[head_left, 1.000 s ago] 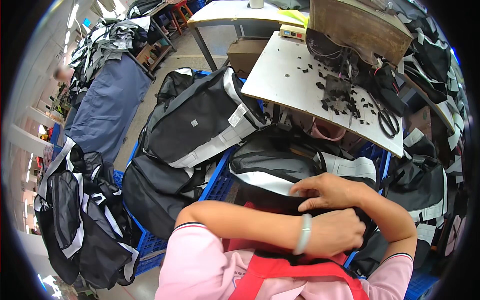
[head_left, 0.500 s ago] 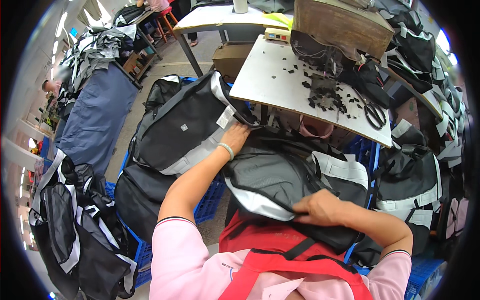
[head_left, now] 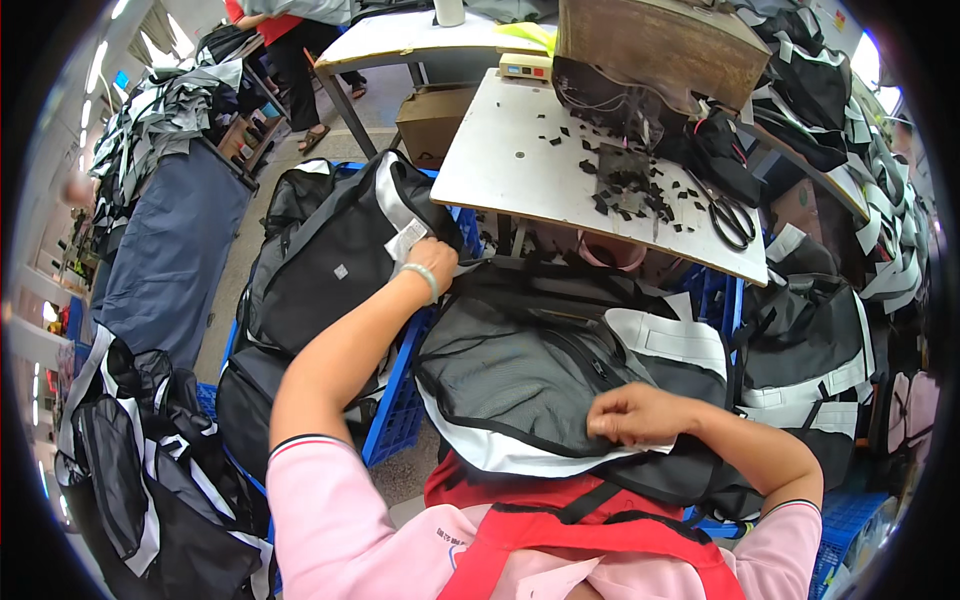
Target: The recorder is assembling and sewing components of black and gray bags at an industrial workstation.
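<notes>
The mesh bag (head_left: 500, 365), at the frame's centre, now lies flatter than half a second ago, showing a zip (head_left: 592, 362), so its front seems easier to reach. The right hand (head_left: 640, 412) has left its white edge (head_left: 490, 452), fingers curled over the mesh; the left hand (head_left: 432, 264) stays at the black bag (head_left: 325, 295), left of centre, fingers bent. I cannot tell whether either grips.

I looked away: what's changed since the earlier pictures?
The left hand swung leftward, away from the right hand, to the black bag, beside its white tag. A co-worker's red top has appeared. The right hand stays over the grey mesh bag; scissors still lie on the table.
</notes>
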Motion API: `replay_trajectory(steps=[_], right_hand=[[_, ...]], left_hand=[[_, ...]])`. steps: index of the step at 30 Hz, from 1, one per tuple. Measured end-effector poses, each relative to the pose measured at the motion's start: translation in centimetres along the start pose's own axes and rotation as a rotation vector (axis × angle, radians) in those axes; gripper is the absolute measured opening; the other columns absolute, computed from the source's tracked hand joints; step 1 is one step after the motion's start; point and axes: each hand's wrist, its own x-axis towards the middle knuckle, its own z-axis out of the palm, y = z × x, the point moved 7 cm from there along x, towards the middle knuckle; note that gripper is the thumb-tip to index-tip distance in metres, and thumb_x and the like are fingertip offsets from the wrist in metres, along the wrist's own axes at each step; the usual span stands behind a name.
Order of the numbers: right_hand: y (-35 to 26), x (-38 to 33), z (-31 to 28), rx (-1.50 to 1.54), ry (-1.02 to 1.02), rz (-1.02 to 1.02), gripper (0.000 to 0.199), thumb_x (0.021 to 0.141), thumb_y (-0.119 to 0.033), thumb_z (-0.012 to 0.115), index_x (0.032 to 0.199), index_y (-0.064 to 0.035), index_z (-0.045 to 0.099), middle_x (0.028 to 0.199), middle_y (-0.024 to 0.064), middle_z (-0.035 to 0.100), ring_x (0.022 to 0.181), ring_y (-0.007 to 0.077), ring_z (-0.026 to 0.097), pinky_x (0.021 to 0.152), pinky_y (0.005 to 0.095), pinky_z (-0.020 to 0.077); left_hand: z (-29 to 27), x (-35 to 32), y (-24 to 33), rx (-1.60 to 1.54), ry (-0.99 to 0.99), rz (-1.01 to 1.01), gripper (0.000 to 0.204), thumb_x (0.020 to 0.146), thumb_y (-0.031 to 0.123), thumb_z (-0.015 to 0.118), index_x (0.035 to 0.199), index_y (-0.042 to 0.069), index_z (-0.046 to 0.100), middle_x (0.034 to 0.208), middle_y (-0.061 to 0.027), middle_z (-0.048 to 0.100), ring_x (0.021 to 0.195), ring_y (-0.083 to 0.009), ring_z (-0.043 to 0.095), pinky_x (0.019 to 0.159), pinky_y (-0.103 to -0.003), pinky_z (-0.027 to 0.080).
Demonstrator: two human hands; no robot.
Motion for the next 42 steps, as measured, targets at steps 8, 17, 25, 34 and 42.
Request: replay_trajectory(steps=[8, 17, 25, 34, 42], right_hand=[[-9.7, 1.0, -11.7, -1.002, 0.777, -0.564, 0.065, 0.075, -0.013, 0.074, 0.134, -0.0095, 0.048, 0.135, 0.0159, 0.048, 0.12, 0.0336, 0.052, 0.099, 0.0383, 0.0451], [-4.0, 9.7, -11.6, -1.283, 0.449, -0.261, 0.038, 0.07, -0.012, 0.061, 0.107, -0.0161, 0.069, 0.084, 0.0182, 0.068, 0.084, 0.0368, 0.066, 0.073, 0.0459, 0.0518], [-9.1, -3.6, -5.5, -1.506, 0.817, -0.388, 0.023, 0.069, -0.006, 0.064, 0.091, -0.0118, 0.06, 0.071, 0.0049, 0.058, 0.073, 0.0238, 0.062, 0.071, 0.0371, 0.0428], [-7.2, -29.4, -4.3, -1.417, 1.653, -0.307, 0.031, 0.077, -0.016, 0.053, 0.102, -0.0009, 0.066, 0.094, 0.0143, 0.067, 0.093, 0.0317, 0.063, 0.087, 0.0366, 0.0428], [-9.1, -30.4, 3.9, -0.766, 0.656, -0.616, 0.051, 0.076, -0.048, 0.077, 0.102, -0.0052, 0.066, 0.091, 0.0113, 0.066, 0.087, 0.0263, 0.064, 0.075, 0.0351, 0.0495]], left_hand=[[-16.4, -14.0, 9.0, -0.311, 0.176, 0.37, 0.003, 0.069, 0.007, 0.06, 0.072, 0.005, 0.059, 0.078, -0.0115, 0.058, 0.077, -0.0297, 0.058, 0.069, -0.041, 0.049], [-15.0, -17.1, 3.6, -0.15, 0.136, 0.2, 0.02, 0.077, 0.025, 0.071, 0.084, 0.008, 0.062, 0.087, -0.0038, 0.058, 0.084, -0.0232, 0.057, 0.079, -0.034, 0.044], [-10.0, -14.5, 1.2, -0.258, 0.139, 0.266, 0.02, 0.078, 0.027, 0.069, 0.065, 0.013, 0.062, 0.071, -0.003, 0.057, 0.081, -0.0233, 0.059, 0.08, -0.035, 0.044], [-24.5, -18.2, 13.6, -1.63, 0.078, 0.393, 0.029, 0.081, 0.019, 0.072, 0.067, -0.002, 0.058, 0.067, -0.0175, 0.056, 0.062, -0.0311, 0.056, 0.058, -0.038, 0.044], [-27.5, -18.5, 22.7, -1.854, -0.107, 0.784, 0.032, 0.084, 0.02, 0.073, 0.067, -0.002, 0.056, 0.063, -0.0129, 0.052, 0.057, -0.0309, 0.05, 0.054, -0.038, 0.039]])
